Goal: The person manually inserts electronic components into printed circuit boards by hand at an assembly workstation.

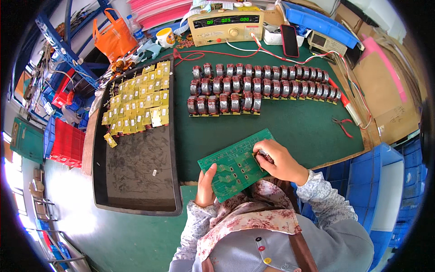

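Note:
A green circuit board (pixel 235 168) is held tilted over the near edge of the green work mat. My left hand (pixel 206 187) grips its left end, with the thumb lying on the top face. Pinched in my right hand (pixel 282 162), at the board's right part, is a small dark red wound coil (pixel 265 157). My fingers cover most of that coil, so I cannot tell whether it touches the board. Beyond the board, several wound coils (pixel 247 85) with grey bands stand in three rows on the mat.
At left, a black tray (pixel 140 170) holds several small yellow boards (pixel 140 102). Pliers (pixel 346 127) with red handles and a red-and-white probe (pixel 348 108) lie at right. Behind stand a power supply (pixel 226 19) with red and white leads, a phone (pixel 289 41) and a yellow mug (pixel 166 38).

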Tool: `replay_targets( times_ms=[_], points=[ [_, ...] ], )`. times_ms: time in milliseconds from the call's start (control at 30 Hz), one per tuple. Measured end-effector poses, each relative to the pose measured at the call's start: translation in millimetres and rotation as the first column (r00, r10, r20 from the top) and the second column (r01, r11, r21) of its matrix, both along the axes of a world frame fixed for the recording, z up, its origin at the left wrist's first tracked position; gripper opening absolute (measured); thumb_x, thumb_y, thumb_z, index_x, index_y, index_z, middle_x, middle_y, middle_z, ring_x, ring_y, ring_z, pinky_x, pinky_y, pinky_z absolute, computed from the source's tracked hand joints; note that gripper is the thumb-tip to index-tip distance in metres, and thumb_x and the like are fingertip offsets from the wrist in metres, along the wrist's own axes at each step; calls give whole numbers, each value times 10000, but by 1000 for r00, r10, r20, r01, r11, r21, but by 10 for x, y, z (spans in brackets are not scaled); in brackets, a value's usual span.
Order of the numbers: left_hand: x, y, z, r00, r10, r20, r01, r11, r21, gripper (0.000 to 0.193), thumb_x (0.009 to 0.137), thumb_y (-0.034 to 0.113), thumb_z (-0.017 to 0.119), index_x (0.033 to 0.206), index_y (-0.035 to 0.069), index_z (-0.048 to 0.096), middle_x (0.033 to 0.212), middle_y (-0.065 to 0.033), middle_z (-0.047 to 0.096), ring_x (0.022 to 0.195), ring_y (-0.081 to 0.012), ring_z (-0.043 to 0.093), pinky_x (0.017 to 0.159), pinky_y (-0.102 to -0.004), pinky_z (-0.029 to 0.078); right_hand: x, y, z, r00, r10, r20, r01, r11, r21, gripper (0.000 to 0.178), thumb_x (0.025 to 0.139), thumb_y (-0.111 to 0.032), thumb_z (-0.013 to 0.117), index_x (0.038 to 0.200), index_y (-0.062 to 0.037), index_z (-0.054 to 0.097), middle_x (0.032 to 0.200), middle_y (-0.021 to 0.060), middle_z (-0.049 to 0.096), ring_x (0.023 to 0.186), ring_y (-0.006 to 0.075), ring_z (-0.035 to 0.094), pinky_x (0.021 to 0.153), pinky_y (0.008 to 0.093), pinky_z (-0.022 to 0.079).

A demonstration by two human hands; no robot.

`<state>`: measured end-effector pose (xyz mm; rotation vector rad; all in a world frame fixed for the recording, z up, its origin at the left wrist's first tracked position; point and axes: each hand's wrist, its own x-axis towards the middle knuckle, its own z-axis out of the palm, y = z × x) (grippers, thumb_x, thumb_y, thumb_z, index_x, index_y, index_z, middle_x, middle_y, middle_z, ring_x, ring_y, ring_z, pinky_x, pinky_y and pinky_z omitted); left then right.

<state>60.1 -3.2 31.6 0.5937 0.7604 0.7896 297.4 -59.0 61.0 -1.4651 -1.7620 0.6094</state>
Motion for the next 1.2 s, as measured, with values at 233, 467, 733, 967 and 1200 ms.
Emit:
replay_targets(
  times_ms=[233, 467, 733, 967, 1200],
  points=[
    [24, 36, 68, 997, -24, 67, 23, 1000, 9, 338, 947, 175, 503, 1243, 11, 500, 1128, -116, 618, 958, -214, 639, 805, -364, 546, 193, -68, -191, 841, 71, -537, -132, 988, -77, 634, 689, -132, 837, 1240, -48, 535, 1165, 64, 573, 1135, 176, 520, 987, 330, 402],
    [-8, 244, 1, 999, -31, -16, 32, 995, 99, 346, 901, 139, 519, 1210, -15, 530, 1099, -120, 630, 949, -204, 633, 805, -343, 531, 182, -1, -223, 745, -58, -665, -57, 987, -149, 628, 677, -2, 812, 1244, -56, 547, 1164, 58, 607, 1060, 148, 570, 925, 303, 456],
    [-64, 310, -175, 997, -63, -47, 69, 988, 137, 329, 882, 148, 523, 1158, -23, 573, 1073, -119, 638, 911, -206, 631, 801, -330, 512, 45, 181, 29, 731, -72, -678, 74, 997, -25, 620, 685, -15, 801, 1223, -102, 507, 1065, 46, 600, 948, 145, 580, 830, 293, 490],
    [-28, 340, -151, 996, -62, -61, 71, 984, 164, 332, 891, 134, 512, 1176, -28, 565, 1114, -109, 624, 972, -204, 608, 856, -326, 483, 594, 848, -390, 835, -495, -241, 530, 841, 108, 677, 690, 58, 764, 1268, -87, 443, 1078, 111, 614, 909, 160, 618, 775, 300, 511],
    [-110, 330, -201, 996, -73, -59, 85, 969, 234, 349, 913, 150, 509, 1214, -23, 544, 1141, -93, 612, 1014, -185, 581, 901, -323, 451, 544, 930, -284, 836, -546, 61, 535, 834, 136, 802, 646, 35, 802, 1316, -66, 373, 1161, 180, 585, 932, 255, 611, 828, 368, 501]
  ],
)
